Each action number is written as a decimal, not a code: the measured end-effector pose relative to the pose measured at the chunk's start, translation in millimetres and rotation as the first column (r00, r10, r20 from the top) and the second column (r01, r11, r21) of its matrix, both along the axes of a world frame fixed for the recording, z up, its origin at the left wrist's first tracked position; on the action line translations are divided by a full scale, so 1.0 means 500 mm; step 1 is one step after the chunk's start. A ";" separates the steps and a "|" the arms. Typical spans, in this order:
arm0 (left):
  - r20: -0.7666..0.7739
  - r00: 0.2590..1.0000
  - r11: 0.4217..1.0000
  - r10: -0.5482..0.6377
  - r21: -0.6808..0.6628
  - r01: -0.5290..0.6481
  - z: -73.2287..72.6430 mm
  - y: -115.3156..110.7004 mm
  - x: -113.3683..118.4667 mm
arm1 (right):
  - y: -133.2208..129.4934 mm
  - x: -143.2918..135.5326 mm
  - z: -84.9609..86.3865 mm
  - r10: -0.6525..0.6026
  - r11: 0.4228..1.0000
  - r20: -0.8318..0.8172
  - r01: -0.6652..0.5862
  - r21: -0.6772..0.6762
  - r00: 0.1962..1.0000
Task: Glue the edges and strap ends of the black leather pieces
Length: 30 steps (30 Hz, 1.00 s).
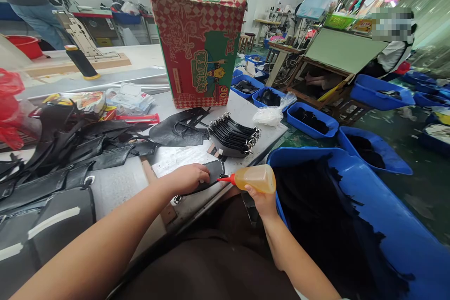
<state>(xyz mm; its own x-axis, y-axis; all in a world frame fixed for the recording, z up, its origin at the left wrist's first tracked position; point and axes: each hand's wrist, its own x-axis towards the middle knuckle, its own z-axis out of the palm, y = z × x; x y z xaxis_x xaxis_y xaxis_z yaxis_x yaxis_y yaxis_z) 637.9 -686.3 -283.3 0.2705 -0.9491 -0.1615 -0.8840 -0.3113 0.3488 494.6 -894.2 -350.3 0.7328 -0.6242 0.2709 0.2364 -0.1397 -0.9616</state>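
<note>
Near the table's front edge my left hand [190, 178] is closed on a flat black leather piece [215, 168] with a metal ring at its end. My right hand [262, 199] grips a clear bottle of yellow liquid [256, 178], held tilted on its side. Its red nozzle tip touches or nearly touches the right end of the leather piece. Just behind lies a neat stack of black straps with metal clasps [234, 136]. Flat black leather parts [179, 129] rest to the left of that stack.
A tall red and green carton [202, 51] stands at the back of the table [165, 157]. More black pieces [105, 150] cover the left side. A large blue tub [379, 197] of black material sits at the right. A person [393, 54] sits beyond.
</note>
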 end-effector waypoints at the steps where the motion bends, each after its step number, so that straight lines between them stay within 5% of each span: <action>1: -0.003 1.000 1.000 0.002 0.002 -0.002 0.001 0.000 -0.001 | -0.004 0.001 0.000 -0.016 1.000 -0.001 0.016 -0.012 1.000; 20: -0.002 1.000 1.000 0.015 0.002 -0.015 0.003 0.001 -0.002 | -0.039 0.028 -0.007 0.026 0.997 0.052 -0.022 -0.076 0.998; 30: 0.009 1.000 1.000 0.026 -0.004 -0.026 -0.010 0.006 0.000 | 0.008 0.000 -0.007 0.014 0.994 0.015 -0.016 0.107 1.000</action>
